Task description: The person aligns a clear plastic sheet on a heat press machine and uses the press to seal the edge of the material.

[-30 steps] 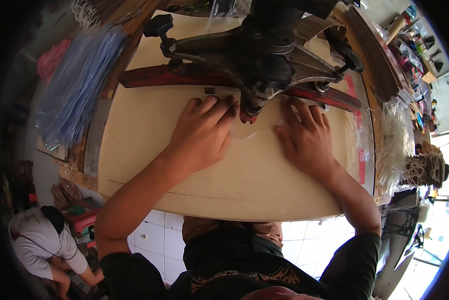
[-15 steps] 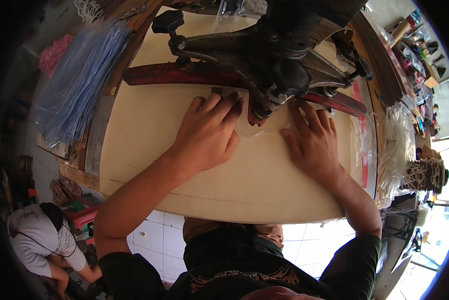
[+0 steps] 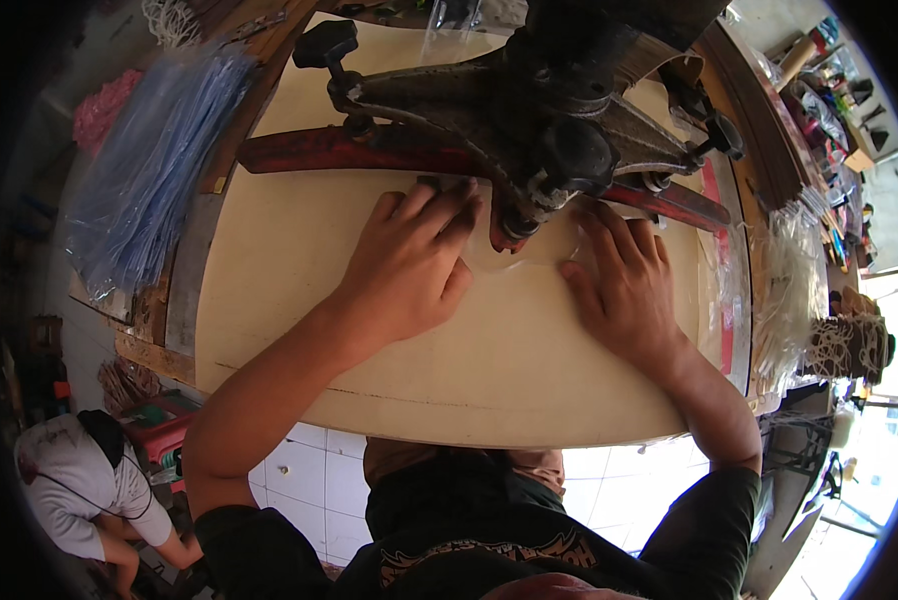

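Note:
Both hands rest on the cream board (image 3: 449,380), at the near side of a press with a dark red bar (image 3: 369,150). A small piece of clear plastic film (image 3: 517,263) lies between them, its edge showing as a faint curved line. My left hand (image 3: 406,265) has its fingers bent forward to the bar and its thumb apart; the fingertips touch the film or the board beside a small dark block. Across the film, my right hand (image 3: 624,280) lies with fingers spread and their tips close to the bar's right part. How much film lies under the fingers is hidden.
The press's black metal head (image 3: 569,110) with knobs stands above the bar. Stacked bluish plastic bags (image 3: 159,170) lie at the left, clear plastic strips (image 3: 789,290) at the right. A person in a grey shirt (image 3: 79,480) bends over at lower left.
My left hand has shifted very slightly with the view, and its fingertips sit a little nearer the bar. The right hand stays nearly in place.

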The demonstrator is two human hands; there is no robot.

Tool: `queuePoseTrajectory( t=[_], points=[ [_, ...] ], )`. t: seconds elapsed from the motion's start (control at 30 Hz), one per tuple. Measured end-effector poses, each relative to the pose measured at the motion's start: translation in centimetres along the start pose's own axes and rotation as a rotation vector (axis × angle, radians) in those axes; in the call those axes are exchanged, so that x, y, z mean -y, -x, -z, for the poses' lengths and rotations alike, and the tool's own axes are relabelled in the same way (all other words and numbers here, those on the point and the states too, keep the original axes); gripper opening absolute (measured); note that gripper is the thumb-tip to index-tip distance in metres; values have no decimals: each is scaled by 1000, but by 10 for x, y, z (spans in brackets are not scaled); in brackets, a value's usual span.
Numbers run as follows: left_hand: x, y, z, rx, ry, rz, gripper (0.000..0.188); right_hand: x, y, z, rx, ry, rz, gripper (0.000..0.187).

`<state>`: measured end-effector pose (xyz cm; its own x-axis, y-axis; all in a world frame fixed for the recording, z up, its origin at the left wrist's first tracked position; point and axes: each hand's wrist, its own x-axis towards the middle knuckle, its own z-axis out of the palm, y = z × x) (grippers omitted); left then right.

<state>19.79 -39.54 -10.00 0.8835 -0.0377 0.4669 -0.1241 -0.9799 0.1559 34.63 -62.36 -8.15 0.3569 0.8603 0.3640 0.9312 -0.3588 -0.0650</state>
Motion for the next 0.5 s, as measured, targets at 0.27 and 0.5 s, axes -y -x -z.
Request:
queuePoseTrajectory(
  t=[0.27, 0.5],
  points=[
    [4, 0, 3, 20, 75, 13, 47, 0, 0, 3, 20, -16, -10, 49],
    [5, 1, 5, 44, 71, 7, 46, -1, 1, 3, 33, -9, -10, 49]
  ],
)
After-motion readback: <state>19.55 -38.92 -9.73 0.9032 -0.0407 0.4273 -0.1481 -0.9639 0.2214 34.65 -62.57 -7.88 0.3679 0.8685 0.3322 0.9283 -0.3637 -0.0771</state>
